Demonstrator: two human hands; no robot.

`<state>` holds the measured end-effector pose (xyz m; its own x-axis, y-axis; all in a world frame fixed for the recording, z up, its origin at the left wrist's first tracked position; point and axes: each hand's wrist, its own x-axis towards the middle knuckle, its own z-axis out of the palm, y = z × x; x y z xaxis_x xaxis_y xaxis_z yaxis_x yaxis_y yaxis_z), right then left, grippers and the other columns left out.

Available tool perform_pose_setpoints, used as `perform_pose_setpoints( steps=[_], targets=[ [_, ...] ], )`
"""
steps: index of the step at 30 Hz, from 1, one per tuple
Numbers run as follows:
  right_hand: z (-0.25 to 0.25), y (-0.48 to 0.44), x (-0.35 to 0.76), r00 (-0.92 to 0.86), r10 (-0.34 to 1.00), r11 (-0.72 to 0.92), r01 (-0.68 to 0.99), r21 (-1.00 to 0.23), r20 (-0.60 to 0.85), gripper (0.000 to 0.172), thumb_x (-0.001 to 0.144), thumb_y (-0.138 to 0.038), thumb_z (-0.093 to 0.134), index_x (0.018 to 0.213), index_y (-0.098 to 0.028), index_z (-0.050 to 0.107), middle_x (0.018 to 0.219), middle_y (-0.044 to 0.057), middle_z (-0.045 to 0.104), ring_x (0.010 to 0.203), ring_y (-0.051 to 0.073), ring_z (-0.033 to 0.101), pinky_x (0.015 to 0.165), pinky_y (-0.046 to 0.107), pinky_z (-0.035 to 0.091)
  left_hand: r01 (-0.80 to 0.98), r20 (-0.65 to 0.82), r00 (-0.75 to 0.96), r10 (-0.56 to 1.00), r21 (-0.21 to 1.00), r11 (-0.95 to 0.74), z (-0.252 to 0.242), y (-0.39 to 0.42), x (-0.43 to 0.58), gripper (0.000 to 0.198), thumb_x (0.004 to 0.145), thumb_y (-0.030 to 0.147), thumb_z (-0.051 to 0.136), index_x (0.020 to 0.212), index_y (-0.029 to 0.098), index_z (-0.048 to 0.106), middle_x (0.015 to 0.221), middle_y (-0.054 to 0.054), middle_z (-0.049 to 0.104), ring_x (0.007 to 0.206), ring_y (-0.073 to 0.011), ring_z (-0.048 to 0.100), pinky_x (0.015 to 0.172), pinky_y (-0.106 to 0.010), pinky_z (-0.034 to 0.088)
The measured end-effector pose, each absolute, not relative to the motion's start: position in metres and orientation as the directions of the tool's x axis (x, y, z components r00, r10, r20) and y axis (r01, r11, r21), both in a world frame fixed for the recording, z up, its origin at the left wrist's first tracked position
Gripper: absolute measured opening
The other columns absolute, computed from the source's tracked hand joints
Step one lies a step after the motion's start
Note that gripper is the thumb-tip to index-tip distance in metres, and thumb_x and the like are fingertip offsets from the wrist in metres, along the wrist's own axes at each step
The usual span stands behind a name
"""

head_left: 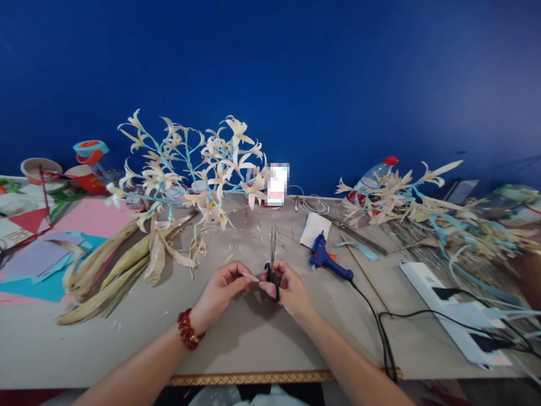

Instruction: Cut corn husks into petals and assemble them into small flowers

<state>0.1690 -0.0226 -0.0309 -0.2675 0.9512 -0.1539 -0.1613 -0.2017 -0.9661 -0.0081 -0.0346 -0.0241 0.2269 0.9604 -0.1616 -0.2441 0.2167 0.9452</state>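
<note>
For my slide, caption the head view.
Right hand holds scissors, left hand a pale piece, over a table with flowers and a glue gun.

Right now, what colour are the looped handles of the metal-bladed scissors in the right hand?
The scissors' looped handles are black, best seen in the head view.

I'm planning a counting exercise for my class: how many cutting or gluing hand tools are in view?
2: the scissors, held in the right hand, and the blue glue gun, lying on the table to that hand's right. Others may be hidden behind the flowers.
</note>
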Motion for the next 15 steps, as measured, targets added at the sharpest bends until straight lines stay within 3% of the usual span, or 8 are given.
perform_pose_setpoints(
  steps=[5, 15],
  targets=[
    [-0.030, -0.023, 0.173, -0.410, 0.881, -0.268, -0.018, -0.963, -0.238, 0.047, 0.061, -0.046, 0.082, 0.074, -0.019, 0.046, 0.066, -0.006, 0.052, 0.055, 0.009, 0.050, 0.053, 0.022, 0.038, -0.370, -0.132, 0.164, 0.978, 0.910, 0.185, -0.022, -0.032, -0.014, 0.014, 0.079, 0.025, 0.068, 0.076, 0.016, 0.058, 0.094, -0.003, 0.063, 0.068, -0.0099, 0.052, 0.068, -0.023, 0.039],
    [-0.024, -0.019, 0.185, -0.634, 0.700, -0.312, 0.143, -0.939, -0.329, 0.054, 0.062, -0.061, 0.075, 0.073, -0.019, 0.043, 0.059, -0.007, 0.051, 0.049, 0.007, 0.045, 0.051, 0.021, 0.030, -0.449, -0.119, 0.224, 0.967, 0.868, 0.211, -0.021, -0.027, -0.023, 0.016, 0.077, 0.023, 0.070, 0.074, 0.016, 0.055, 0.082, -0.002, 0.063, 0.067, -0.0108, 0.055, 0.066, -0.023, 0.040]
  ],
)
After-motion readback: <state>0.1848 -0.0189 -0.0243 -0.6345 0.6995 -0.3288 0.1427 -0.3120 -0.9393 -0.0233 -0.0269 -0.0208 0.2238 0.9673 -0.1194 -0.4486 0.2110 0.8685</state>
